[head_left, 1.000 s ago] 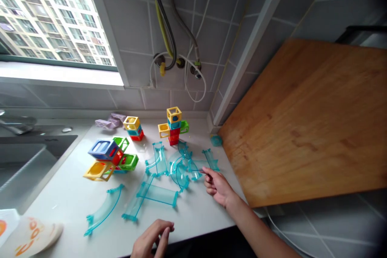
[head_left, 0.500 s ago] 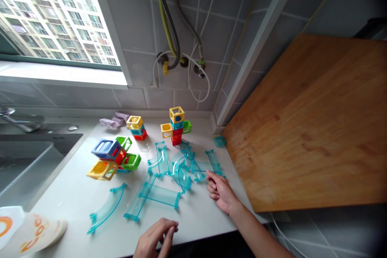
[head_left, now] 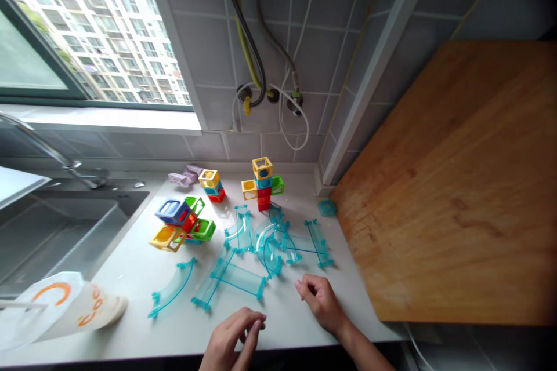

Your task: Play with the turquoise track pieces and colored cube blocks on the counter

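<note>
My left hand (head_left: 235, 338) hovers at the counter's front edge with fingers curled and thumb close to them, nothing visible in it. To its right, my right hand (head_left: 321, 303) is closed in a loose fist over the white counter, also without anything showing. In front of both lie clear teal track pieces: a straight one (head_left: 241, 282), a curved one (head_left: 172, 288) at left, and a heap of overlapping curves (head_left: 270, 252). Behind them stands a tower of cube frames (head_left: 263, 184) in yellow, teal, red and green. A wider block stack (head_left: 183, 221) and a small stack (head_left: 212, 185) stand left.
A lidded drink cup (head_left: 93, 310) with a straw stands at the left front beside the sink (head_left: 65, 237). Purple pieces (head_left: 186, 177) lie near the back wall. A large wooden board (head_left: 452, 197) leans at right, with a small teal piece (head_left: 327, 207) by it.
My right hand has drawn back from the track pieces toward the front edge, its extended index finger now curled in. The view has shifted left, showing more sink and cup.
</note>
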Action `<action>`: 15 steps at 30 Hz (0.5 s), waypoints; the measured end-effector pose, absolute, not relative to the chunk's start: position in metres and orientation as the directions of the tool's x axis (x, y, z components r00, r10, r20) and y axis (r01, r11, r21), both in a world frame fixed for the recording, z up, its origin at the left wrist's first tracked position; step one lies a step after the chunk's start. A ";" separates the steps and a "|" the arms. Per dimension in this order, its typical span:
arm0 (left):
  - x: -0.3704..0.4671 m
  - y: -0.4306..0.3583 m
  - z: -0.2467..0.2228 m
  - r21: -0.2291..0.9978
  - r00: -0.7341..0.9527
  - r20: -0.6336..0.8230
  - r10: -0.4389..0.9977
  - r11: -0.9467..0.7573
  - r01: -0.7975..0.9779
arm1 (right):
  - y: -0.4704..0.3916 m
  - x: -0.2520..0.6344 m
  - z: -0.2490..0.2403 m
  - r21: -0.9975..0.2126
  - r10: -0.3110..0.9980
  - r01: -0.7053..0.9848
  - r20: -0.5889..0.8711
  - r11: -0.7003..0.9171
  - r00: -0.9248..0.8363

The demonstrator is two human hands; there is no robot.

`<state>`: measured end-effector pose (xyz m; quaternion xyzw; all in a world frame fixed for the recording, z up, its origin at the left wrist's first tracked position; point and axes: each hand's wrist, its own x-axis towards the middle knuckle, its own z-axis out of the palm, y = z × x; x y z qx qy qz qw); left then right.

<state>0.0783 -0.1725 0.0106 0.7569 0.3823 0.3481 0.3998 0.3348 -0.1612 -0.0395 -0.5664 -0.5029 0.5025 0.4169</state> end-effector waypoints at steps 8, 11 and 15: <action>0.106 -0.183 0.021 0.806 0.500 0.164 0.850 -0.408 0.429 | -0.164 0.337 -0.044 -0.974 0.991 0.212 -0.104 -0.085 -0.080; 0.116 -0.192 0.027 0.770 0.506 0.155 0.848 -0.425 0.476 | -0.166 0.337 -0.046 -0.975 0.993 0.213 -0.079 -0.058 -0.092; 0.125 -0.205 0.032 0.698 0.518 0.169 0.839 -0.473 0.538 | -0.168 0.337 -0.050 -0.978 0.995 0.206 -0.026 -0.006 -0.096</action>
